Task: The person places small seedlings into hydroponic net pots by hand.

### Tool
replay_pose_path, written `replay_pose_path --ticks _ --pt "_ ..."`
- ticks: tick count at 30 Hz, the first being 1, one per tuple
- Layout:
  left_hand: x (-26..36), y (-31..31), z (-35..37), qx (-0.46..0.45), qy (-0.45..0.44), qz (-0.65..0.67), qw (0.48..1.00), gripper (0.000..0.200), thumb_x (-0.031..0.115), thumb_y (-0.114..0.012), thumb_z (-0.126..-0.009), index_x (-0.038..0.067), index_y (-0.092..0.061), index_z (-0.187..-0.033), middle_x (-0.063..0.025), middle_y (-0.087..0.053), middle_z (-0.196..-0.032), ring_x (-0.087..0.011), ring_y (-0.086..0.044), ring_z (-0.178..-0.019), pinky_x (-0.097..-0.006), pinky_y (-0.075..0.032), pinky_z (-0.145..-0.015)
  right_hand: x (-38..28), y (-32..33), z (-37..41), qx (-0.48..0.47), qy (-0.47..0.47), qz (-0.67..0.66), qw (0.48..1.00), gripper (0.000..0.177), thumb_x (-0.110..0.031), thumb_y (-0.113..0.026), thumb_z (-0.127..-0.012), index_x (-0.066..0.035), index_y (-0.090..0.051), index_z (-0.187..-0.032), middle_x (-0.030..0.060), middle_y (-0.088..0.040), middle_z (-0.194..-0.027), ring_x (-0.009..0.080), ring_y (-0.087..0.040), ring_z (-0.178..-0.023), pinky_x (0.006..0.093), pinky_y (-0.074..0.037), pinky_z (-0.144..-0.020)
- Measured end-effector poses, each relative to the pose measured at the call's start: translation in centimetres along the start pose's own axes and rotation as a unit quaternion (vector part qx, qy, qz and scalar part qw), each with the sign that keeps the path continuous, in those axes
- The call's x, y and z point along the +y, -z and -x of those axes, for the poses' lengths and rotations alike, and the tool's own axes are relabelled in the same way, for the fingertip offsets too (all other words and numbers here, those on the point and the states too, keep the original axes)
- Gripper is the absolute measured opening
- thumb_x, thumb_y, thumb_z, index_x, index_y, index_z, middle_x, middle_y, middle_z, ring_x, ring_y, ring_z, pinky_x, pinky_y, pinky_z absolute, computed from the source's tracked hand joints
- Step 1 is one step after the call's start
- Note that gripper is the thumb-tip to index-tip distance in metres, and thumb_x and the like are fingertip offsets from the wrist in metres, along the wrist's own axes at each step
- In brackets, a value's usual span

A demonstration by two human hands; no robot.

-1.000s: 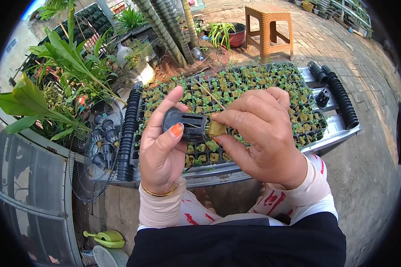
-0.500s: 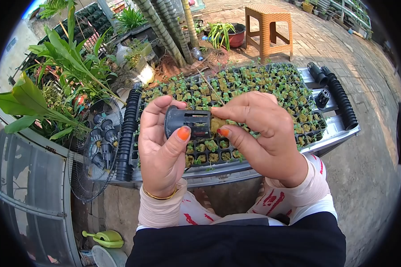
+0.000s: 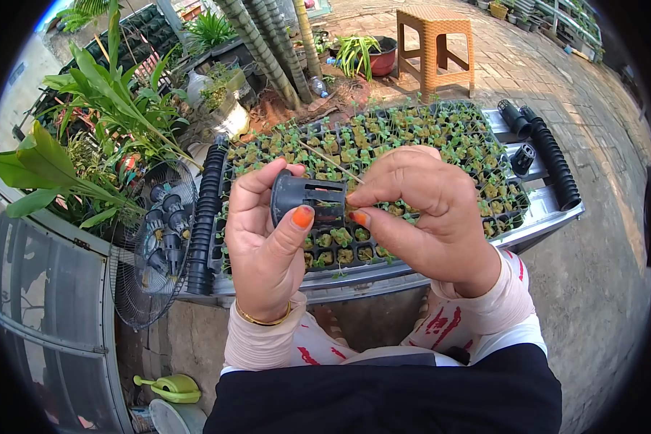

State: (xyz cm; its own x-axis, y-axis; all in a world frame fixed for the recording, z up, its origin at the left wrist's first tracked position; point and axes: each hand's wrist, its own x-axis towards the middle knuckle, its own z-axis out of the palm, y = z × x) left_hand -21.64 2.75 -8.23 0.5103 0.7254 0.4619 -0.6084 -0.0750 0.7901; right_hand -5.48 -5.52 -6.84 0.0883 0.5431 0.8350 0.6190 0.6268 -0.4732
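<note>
My left hand (image 3: 264,235) is wrapped round a black slotted net pot (image 3: 307,198) lying on its side, its wide rim toward the palm. At the pot's narrow end, my right hand (image 3: 419,217) pinches with thumb and forefinger. A small bit of yellowish growing plug (image 3: 351,194) shows there, mostly hidden by the fingertips. A thin wooden stick (image 3: 331,162) sticks out from the right hand toward the upper left. Below both hands is the black seedling tray (image 3: 325,258), its cells filled with yellowish plugs and small green seedlings.
Stacked black net pots (image 3: 208,217) line the tray's left side, with another stack (image 3: 555,166) at the right. A wire fan guard (image 3: 134,289) holds several filled pots. A brown stool (image 3: 435,47) stands behind; a green watering can (image 3: 175,388) sits lower left.
My right fingertips have closed in on the pot's narrow end, and less of the yellowish plug shows. The stick has swung lower toward the left. The pot has shifted slightly right.
</note>
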Motion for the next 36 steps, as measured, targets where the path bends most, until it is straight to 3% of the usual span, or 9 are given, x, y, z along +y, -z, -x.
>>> replay_pose_path --ticks 2,5,11,14,16,23,29,31,36 --pt "-0.3 0.2 0.0 -0.008 -0.021 -0.050 0.999 0.049 0.010 -0.066 -0.081 0.000 -0.041 -0.122 -0.0161 -0.050 -0.116 -0.0222 -0.057 -0.099 -0.0335 -0.047 -0.088 0.2 0.0 0.1 -0.001 -0.002 -0.008 1.000 0.008 -0.003 -0.065 -0.064 -0.006 -0.063 -0.071 0.0058 -0.062 -0.069 0.0221 -0.058 -0.064 0.0324 -0.038 -0.064" --pt "-0.2 -0.3 0.2 -0.005 -0.006 -0.022 1.000 0.048 0.002 -0.068 -0.078 -0.001 -0.044 -0.120 -0.0112 -0.052 -0.114 -0.0137 -0.053 -0.100 -0.0284 -0.043 -0.089 0.4 0.0 0.3 -0.008 -0.032 -0.030 0.999 0.008 -0.003 -0.065 -0.063 -0.006 -0.062 -0.071 0.0061 -0.062 -0.069 0.0224 -0.058 -0.065 0.0325 -0.038 -0.063" --pt "0.0 -0.2 0.2 -0.013 -0.013 -0.036 0.999 0.048 0.002 -0.069 -0.077 0.000 -0.045 -0.119 -0.0114 -0.051 -0.115 -0.0148 -0.053 -0.100 -0.0290 -0.043 -0.090 0.3 -0.2 0.3 0.018 -0.039 0.002 0.999 0.009 -0.002 -0.065 -0.062 -0.006 -0.061 -0.070 0.0063 -0.061 -0.068 0.0235 -0.058 -0.064 0.0329 -0.040 -0.061" --pt "0.1 -0.1 0.0 -0.011 -0.024 -0.029 0.999 0.049 0.002 -0.069 -0.077 0.000 -0.045 -0.120 -0.0114 -0.052 -0.115 -0.0156 -0.053 -0.102 -0.0292 -0.043 -0.090 0.7 0.0 0.3 -0.011 -0.038 -0.066 0.997 0.012 -0.005 -0.067 -0.064 -0.004 -0.063 -0.075 0.0076 -0.062 -0.071 0.0219 -0.060 -0.068 0.0318 -0.043 -0.064" --pt "0.0 -0.2 0.0 -0.008 -0.046 -0.033 0.998 0.051 0.002 -0.069 -0.077 0.000 -0.044 -0.121 -0.0118 -0.051 -0.116 -0.0159 -0.053 -0.102 -0.0294 -0.043 -0.091 0.7 -0.1 0.4 0.029 -0.095 -0.147 0.984 0.018 -0.008 -0.070 -0.065 -0.001 -0.064 -0.081 0.0096 -0.063 -0.076 0.0198 -0.061 -0.072 0.0302 -0.045 -0.067" --pt "-0.4 -0.2 0.1 -0.027 -0.133 -0.093 0.986 0.055 0.007 -0.068 -0.079 0.003 -0.039 -0.126 -0.0174 -0.045 -0.126 -0.0218 -0.056 -0.103 -0.0350 -0.046 -0.091 0.1 -0.3 0.5 0.027 -0.162 -0.179 0.970 0.022 -0.010 -0.071 -0.066 0.002 -0.064 -0.083 0.0109 -0.063 -0.079 0.0184 -0.061 -0.075 0.0285 -0.046 -0.069" --pt "-0.3 -0.3 0.3 -0.034 -0.128 -0.084 0.988 0.055 -0.002 -0.069 -0.076 0.000 -0.041 -0.123 -0.0139 -0.045 -0.123 -0.0186 -0.054 -0.105 -0.0313 -0.044 -0.092 0.4 -0.4 0.5 0.033 -0.114 -0.143 0.983 0.012 -0.007 -0.068 -0.067 -0.001 -0.062 -0.077 0.0088 -0.063 -0.074 0.0186 -0.060 -0.071 0.0291 -0.045 -0.067" --pt "-0.4 -0.4 0.4 -0.025 -0.115 -0.076 0.990 0.054 -0.002 -0.068 -0.076 0.000 -0.041 -0.123 -0.0137 -0.046 -0.123 -0.0180 -0.054 -0.104 -0.0308 -0.044 -0.091 0.5 0.2 0.2 -0.013 -0.025 -0.031 0.999 0.007 -0.006 -0.066 -0.067 -0.004 -0.061 -0.073 0.0067 -0.061 -0.071 0.0200 -0.059 -0.065 0.0307 -0.041 -0.064" --pt "-0.8 -0.6 0.6 -0.010 -0.083 -0.065 0.994 0.053 -0.003 -0.065 -0.078 -0.001 -0.042 -0.126 -0.0130 -0.047 -0.123 -0.0164 -0.052 -0.104 -0.0296 -0.043 -0.091 0.6 0.9 -0.2 -0.057 0.022 0.027 0.998 0.006 -0.006 -0.065 -0.066 -0.006 -0.061 -0.071 0.0060 -0.061 -0.070 0.0209 -0.057 -0.063 0.0310 -0.038 -0.063"
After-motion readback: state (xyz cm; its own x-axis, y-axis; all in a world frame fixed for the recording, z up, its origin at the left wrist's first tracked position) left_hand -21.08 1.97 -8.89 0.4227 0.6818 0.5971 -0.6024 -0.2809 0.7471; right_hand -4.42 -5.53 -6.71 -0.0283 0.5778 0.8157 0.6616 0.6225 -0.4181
